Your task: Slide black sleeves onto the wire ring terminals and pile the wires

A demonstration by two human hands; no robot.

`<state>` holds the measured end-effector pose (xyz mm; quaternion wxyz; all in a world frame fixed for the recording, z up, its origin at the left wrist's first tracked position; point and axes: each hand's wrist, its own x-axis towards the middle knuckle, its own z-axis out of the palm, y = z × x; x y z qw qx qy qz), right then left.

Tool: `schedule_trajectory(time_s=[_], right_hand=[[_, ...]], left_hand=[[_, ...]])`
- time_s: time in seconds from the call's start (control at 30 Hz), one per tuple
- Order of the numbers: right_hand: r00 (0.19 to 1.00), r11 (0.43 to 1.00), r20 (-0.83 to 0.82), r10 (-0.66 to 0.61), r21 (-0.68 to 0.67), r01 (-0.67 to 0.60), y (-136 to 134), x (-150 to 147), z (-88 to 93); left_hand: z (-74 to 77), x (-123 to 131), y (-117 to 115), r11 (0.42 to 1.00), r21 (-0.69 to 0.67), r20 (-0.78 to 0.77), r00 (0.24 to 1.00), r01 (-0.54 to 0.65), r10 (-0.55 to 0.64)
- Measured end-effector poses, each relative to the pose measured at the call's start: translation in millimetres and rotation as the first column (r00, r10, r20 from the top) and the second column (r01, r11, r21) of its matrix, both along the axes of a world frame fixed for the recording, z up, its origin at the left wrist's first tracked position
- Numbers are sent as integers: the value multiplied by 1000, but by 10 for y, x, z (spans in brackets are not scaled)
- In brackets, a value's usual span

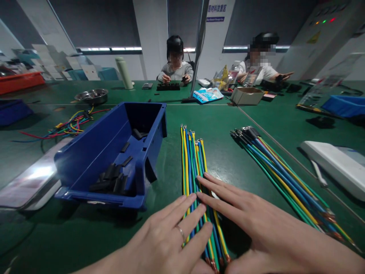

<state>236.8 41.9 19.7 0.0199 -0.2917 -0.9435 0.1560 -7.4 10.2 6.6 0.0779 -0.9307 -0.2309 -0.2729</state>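
At the far left of the green bench (219,125) I saw an orange-red tray (23,82), with a small blue bin (13,112) nearer to me. A flat, glossy slab (31,179) lay below these, catching the light, and past it a loose tangle of coloured wires (71,127) was strewn near a steel bowl (92,98). Next came a large blue bin (94,140), short black pieces (110,179) scattered and heaped on its floor. Behind it stood a pale green bottle (124,72).

The left hand (171,226) lay palm down across the lower part of a row of yellow, green and blue wires (194,167), its fingers stretched out and slightly parted. The row ran lengthwise on the bench, just right of the large bin, with metal lugs (185,127) at the far ends and coppery tips at the near ones. Across the bench, a person in grey (176,70) had both hands at a black object.

The right hand (245,211) came in from the other side, fingers extended and a little spread, fingertips on the row's right edge; whether its thumb pressed anything, I couldn't tell. Farther right, a second bundle of wires (285,179) lay slantwise, well apart from the hand's fingertips, and beyond that sat a white device (336,163).
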Motion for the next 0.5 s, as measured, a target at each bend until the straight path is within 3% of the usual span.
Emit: schedule_trajectory(time_s=[0.27,0.37,0.5], right_hand=[[998,1000,-55,2,-26,-3,18,17,-14],[998,998,-57,5,-57,-8,24,8,26],[998,995,-63,4,-97,-11,45,25,53]], left_hand=[[-10,12,5,977,-205,-47,998,-60,52],[-20,41,-7,975,-218,81,995,-34,53],[-24,85,-67,975,-203,253,967,92,-39]])
